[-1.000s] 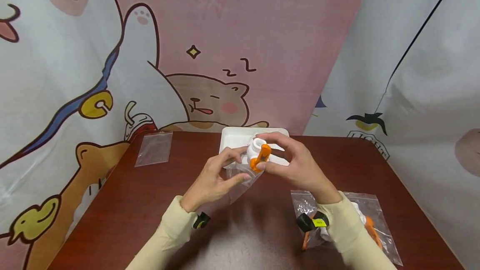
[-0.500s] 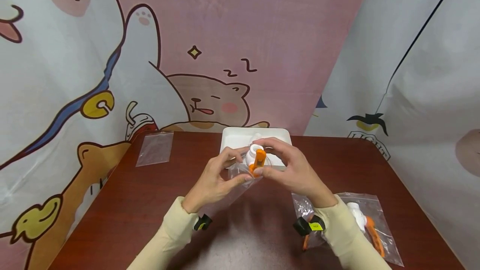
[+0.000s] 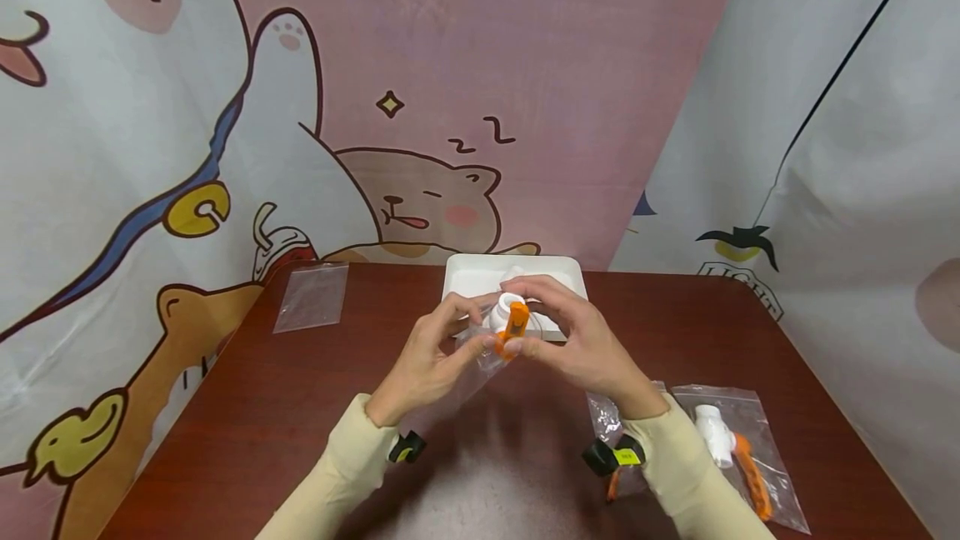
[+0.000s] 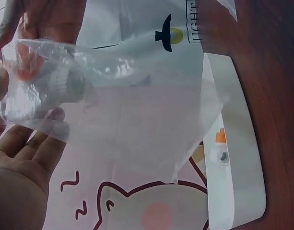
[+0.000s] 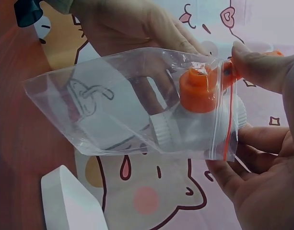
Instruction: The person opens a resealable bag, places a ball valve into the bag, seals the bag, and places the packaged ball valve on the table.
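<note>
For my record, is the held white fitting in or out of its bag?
Partly in: the white fitting shows through the bag, but its orange handle sticks partly out.

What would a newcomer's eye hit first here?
Likely the white valve with the bright orange handle, partly inside a clear zip bag between left hand and right hand. Next, the large cartoon backdrop behind the table, then a second bagged valve lying on the table's right side.

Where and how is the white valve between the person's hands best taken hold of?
Probably the valve is best pinched by its orange handle, coming from the person's right: that narrow end sticks out past the mouth of the bag.
</note>
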A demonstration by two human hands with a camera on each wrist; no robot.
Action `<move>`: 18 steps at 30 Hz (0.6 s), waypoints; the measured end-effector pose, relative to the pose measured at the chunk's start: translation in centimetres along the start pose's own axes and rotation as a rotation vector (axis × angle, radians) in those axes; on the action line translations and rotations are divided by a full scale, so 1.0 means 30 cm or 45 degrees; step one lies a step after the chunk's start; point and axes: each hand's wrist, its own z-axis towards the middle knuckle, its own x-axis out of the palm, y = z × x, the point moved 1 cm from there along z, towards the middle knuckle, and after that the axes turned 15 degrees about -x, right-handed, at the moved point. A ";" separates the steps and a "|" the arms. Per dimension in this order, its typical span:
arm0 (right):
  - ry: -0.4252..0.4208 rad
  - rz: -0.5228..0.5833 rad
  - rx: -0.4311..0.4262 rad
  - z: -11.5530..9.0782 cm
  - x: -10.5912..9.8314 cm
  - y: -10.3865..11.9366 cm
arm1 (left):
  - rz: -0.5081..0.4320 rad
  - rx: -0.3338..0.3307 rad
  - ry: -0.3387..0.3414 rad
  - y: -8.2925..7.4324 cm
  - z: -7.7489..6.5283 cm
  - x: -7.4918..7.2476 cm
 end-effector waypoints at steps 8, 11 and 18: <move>-0.046 0.041 0.073 -0.008 0.012 -0.008 | -0.001 0.011 -0.012 0.006 -0.002 0.007; -0.048 0.060 0.097 -0.012 0.013 -0.015 | 0.005 0.025 -0.018 0.011 -0.003 0.009; -0.034 0.052 0.146 -0.019 0.015 -0.022 | 0.027 -0.016 -0.035 0.012 -0.005 0.009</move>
